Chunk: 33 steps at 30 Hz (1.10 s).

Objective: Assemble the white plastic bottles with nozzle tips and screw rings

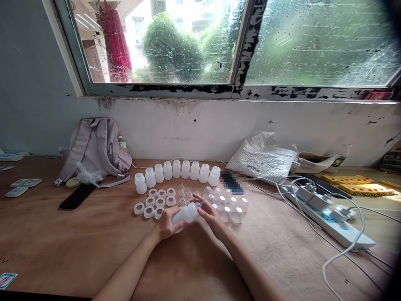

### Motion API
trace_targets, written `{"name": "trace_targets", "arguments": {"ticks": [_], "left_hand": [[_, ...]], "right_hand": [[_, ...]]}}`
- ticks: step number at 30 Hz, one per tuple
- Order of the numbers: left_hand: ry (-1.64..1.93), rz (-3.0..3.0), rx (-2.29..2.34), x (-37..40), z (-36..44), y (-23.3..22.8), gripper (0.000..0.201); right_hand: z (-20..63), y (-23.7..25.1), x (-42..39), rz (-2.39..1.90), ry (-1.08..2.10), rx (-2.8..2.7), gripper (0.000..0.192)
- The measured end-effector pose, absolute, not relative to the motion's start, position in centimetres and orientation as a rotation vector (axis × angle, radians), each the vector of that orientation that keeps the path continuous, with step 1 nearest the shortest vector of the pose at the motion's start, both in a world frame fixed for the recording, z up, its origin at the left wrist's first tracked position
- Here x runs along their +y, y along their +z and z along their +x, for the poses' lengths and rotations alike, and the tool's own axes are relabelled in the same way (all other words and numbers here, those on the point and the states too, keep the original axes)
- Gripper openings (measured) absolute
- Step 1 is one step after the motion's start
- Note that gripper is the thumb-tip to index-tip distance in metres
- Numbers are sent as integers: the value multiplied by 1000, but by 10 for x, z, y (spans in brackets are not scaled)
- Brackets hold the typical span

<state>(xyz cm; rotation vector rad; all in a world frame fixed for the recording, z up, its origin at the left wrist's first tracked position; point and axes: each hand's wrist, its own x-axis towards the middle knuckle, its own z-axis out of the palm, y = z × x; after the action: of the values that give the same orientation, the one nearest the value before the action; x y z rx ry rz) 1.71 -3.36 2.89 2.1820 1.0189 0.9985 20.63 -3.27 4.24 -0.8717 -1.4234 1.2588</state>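
Observation:
My left hand (169, 223) is wrapped round a frosted white baby bottle (185, 214), which lies tilted with its neck end up to the right. At that end, the fingers of my right hand (209, 212) close round the top of the bottle; a small clear part there is partly hidden. Just beyond my hands are several clear silicone teats (181, 193). To their left lie several white screw rings (150, 201). On the right stand several clear dome caps (235, 215). Behind them all, a curved row of open frosted bottles (176, 169) stands upright.
A backpack (97, 146) and a black phone (77, 196) are at the left. Back right lies a silver mailer bag (263, 156). A power strip (332, 221) with plugs and loose white cables (360, 234) covers the right side, near yellow trays (363, 188).

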Motion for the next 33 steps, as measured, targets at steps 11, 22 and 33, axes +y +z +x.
{"name": "trace_targets", "arguments": {"ticks": [11, 22, 33], "left_hand": [[1082, 1981, 1075, -39, 35, 24, 37], [1026, 1762, 934, -39, 35, 27, 45], [969, 1698, 989, -42, 40, 29, 45]], "right_hand": [[202, 43, -32, -906, 1304, -1313, 37], [200, 46, -37, -848, 1346, -1266, 39], [199, 41, -40, -787, 1351, -1296, 39]]}}
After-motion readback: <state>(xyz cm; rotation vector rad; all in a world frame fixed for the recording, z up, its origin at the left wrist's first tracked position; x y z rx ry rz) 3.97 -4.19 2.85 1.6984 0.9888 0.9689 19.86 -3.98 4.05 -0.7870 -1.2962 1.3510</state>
